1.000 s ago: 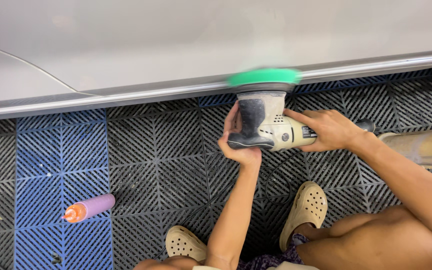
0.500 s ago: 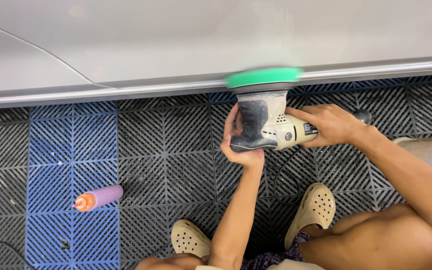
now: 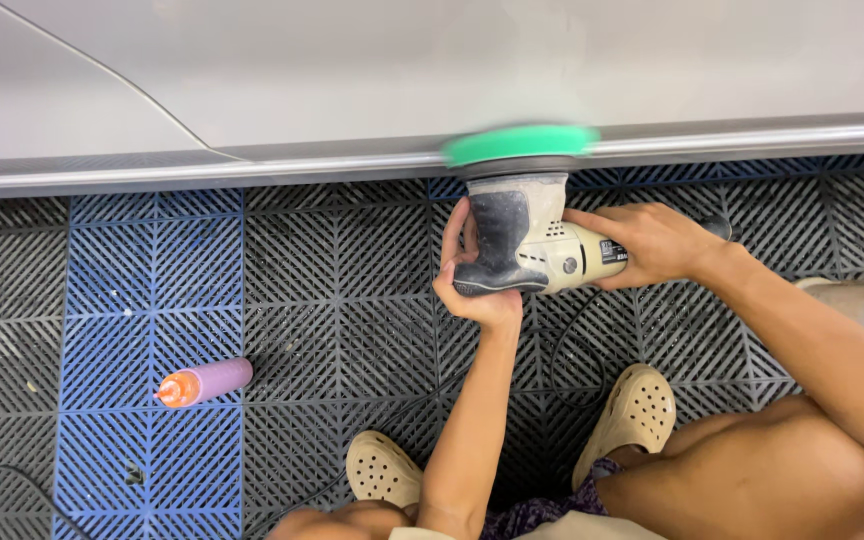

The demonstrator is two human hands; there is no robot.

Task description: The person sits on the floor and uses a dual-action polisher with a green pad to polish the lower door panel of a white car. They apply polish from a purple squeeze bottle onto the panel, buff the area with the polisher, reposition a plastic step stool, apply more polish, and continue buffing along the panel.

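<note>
**Holding the polisher to the panel's low edge**

Crouching on the tiles, you have your clogs [image 3: 640,408] nearest, soft perforated foam, planted on the floor [image 3: 352,300], a grid of stiff ribbed plastic squares in grey and blue. Near left lies a bottle [image 3: 204,383], a smooth lilac cylinder with an orange cap, on its side and well apart from your hands. A black cord [image 3: 562,350] loops between your feet and the tool.

Further out, your left hand [image 3: 472,290] wraps the polisher [image 3: 527,240] at its dark head, fingers curled up the left side. Your right hand [image 3: 652,245] is clenched round the cream rear body, where the grip is narrow. Both holds look firm. Judge the tool as fairly heavy, hard-shelled and prone to tug sideways, so two hands suit it.

Farthest, the green pad [image 3: 520,143], soft foam and blurred, presses against the panel [image 3: 452,70], smooth glossy grey metal, right above the sill.
</note>
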